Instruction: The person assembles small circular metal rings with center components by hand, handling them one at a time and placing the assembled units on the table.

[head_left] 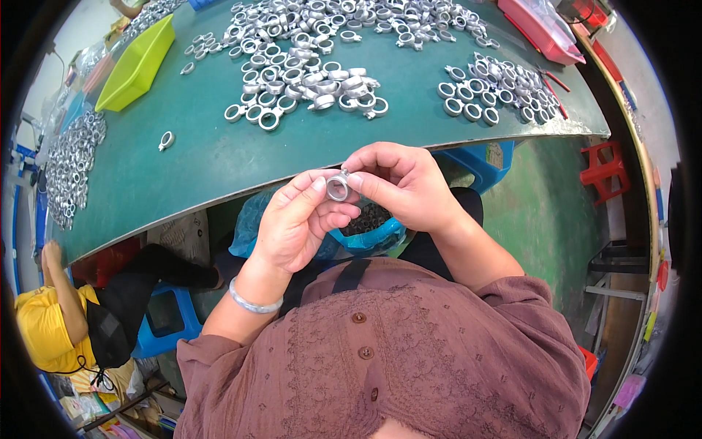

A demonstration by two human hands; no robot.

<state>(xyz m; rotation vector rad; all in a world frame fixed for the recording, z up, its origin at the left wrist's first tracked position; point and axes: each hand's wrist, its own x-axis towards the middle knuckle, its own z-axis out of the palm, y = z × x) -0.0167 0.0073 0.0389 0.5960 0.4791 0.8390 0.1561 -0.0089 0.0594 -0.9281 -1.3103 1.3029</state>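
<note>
In front of my chest, near the table's edge, I hold one small silver metal ring clamp [330,189] with a little lug on its upper side. My left hand [292,223] grips the ring between thumb and fingers. My right hand [409,186] is closed at the lug, thumb and index finger pinching there. Whether a small screw sits between those fingertips, I cannot tell. Below my hands, a blue bag-lined container [387,240] holds many small dark parts, partly hidden by my fingers.
Many similar ring clamps [292,73] are heaped on the green table [197,175], with a smaller group [488,91] at right beside red-handled pliers [557,82]. A lone clamp [167,140] lies left. A yellow-green tray [139,66] and pink tray [541,33] flank them. Someone in yellow [51,329] sits left.
</note>
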